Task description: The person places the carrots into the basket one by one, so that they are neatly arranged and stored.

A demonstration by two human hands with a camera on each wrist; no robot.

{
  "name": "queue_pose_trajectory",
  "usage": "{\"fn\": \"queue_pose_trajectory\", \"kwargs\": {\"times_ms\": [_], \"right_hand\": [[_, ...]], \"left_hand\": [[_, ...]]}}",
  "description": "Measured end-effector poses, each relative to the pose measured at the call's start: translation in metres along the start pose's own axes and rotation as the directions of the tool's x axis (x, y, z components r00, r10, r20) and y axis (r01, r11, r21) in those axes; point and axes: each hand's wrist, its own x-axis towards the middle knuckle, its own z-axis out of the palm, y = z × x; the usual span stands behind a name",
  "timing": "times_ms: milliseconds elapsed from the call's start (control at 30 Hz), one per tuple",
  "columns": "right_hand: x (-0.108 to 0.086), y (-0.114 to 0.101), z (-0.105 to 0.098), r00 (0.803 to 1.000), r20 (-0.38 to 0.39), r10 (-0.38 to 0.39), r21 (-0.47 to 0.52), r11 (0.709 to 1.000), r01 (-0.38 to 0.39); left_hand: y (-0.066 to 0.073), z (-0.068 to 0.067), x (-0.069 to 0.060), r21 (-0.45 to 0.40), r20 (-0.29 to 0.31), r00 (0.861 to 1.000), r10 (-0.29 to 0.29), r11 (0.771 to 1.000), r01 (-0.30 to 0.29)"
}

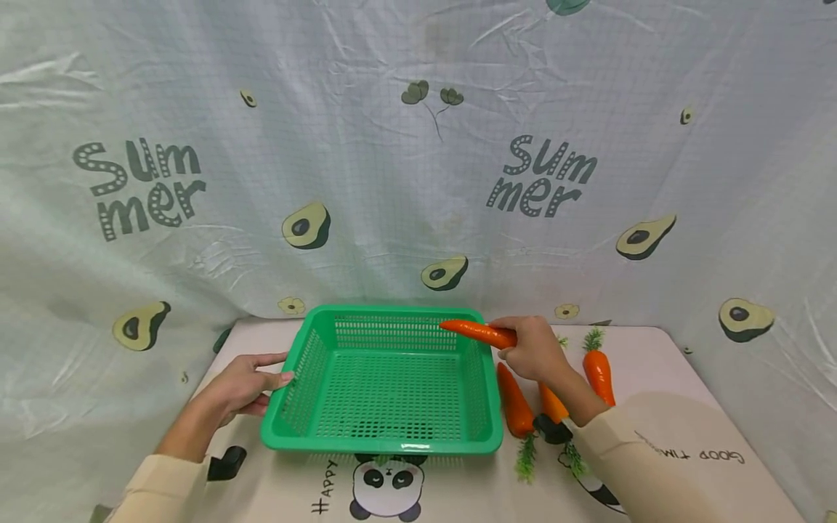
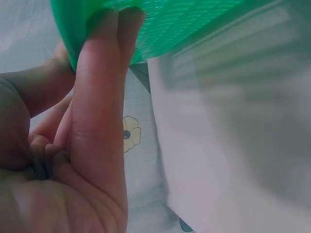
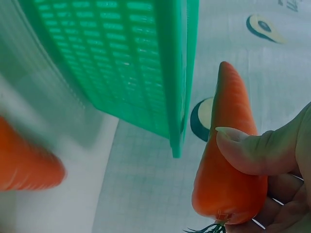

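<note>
A green plastic basket [image 1: 392,396] with slotted walls stands on the table, and nothing lies in it. My left hand [image 1: 245,385] holds its left rim, thumb on the rim and fingers against the outer wall; the left wrist view shows fingers [image 2: 99,97] on the green wall [image 2: 184,22]. In my right hand [image 1: 532,352] is an orange carrot [image 1: 480,333], gripped near its thick leafy end. Its tip points left over the basket's right rim. The right wrist view shows my thumb pressed across the carrot [image 3: 228,179], beside the basket's wall [image 3: 121,63].
Right of the basket lie more carrots: one [image 1: 515,403] close to its wall, another [image 1: 552,403] partly under my right wrist, a third [image 1: 598,374] farther right. The pale table [image 1: 680,428] has printed figures. Behind it hangs a patterned curtain [image 1: 379,181].
</note>
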Motion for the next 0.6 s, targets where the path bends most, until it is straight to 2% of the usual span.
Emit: {"fn": "queue_pose_trajectory", "kwargs": {"times_ms": [233, 600], "right_hand": [[0.006, -0.005, 0.005, 0.999, -0.002, -0.052, -0.036, 0.998, 0.052], [0.016, -0.018, 0.011, 0.999, 0.045, -0.029, -0.011, 1.0, 0.03]], "left_hand": [[0.0, 0.0, 0.0, 0.0, 0.003, 1.0, 0.001, 1.0, -0.001], [-0.001, -0.002, -0.002, 0.009, 0.004, 1.0, -0.005, 1.0, 0.005]]}}
